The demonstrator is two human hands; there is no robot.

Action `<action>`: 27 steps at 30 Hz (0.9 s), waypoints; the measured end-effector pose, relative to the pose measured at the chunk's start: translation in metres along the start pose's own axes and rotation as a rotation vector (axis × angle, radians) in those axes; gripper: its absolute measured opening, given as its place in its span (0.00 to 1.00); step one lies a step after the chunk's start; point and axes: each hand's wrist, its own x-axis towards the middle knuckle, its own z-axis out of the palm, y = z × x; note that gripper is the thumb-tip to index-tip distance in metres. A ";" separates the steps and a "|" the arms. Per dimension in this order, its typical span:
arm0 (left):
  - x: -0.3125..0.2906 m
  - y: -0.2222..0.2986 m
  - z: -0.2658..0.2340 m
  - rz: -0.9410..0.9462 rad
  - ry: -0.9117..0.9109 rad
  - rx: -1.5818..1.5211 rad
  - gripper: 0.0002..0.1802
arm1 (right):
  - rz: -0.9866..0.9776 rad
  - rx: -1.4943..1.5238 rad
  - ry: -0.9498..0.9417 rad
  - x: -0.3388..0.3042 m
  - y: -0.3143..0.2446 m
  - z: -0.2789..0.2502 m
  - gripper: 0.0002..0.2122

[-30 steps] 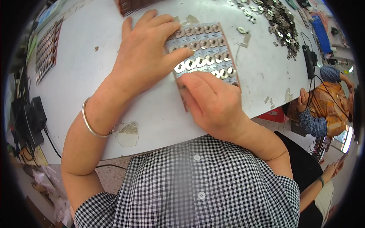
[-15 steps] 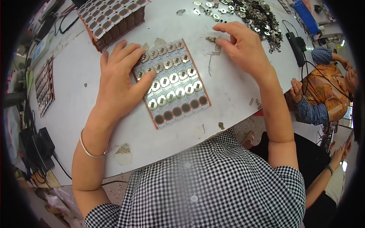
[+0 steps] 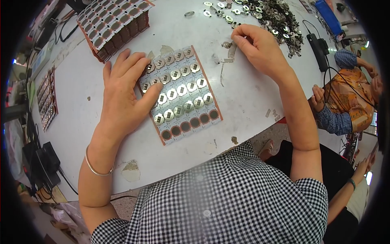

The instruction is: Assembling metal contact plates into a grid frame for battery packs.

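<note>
The right hand has changed most: half a second ago its thumb and forefinger stood apart beyond the right edge of the circuit-board panel; now they are drawn together, just above the worktable. The thumb and curled fingers screen whatever may be pinched there, so I cannot tell if a piece is held. A loose metal clip lies on the tabletop just beside them, with the heap of metal clips beyond, towards the worktable's far side.

For the work in hand, this closing looks like the picking-up part rather than the setting-down part (a second ago that same hand was down over the panel's near end).

The panel lies flat on the worktable between the two hands, its near edge towards the person. The left hand stays spread along its left edge, thumb reaching over the surface, and seems to steady it. Four rows carry bright clips, though the left hand hides some of the places; the row along the near edge shows bare dark round pads, so that row looks unfilled.

Beyond the panel's far left corner stands a stack of panels.
</note>
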 end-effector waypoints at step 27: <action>-0.002 0.001 0.002 0.002 0.012 0.000 0.26 | -0.318 -0.112 -0.097 -0.038 -0.031 0.019 0.07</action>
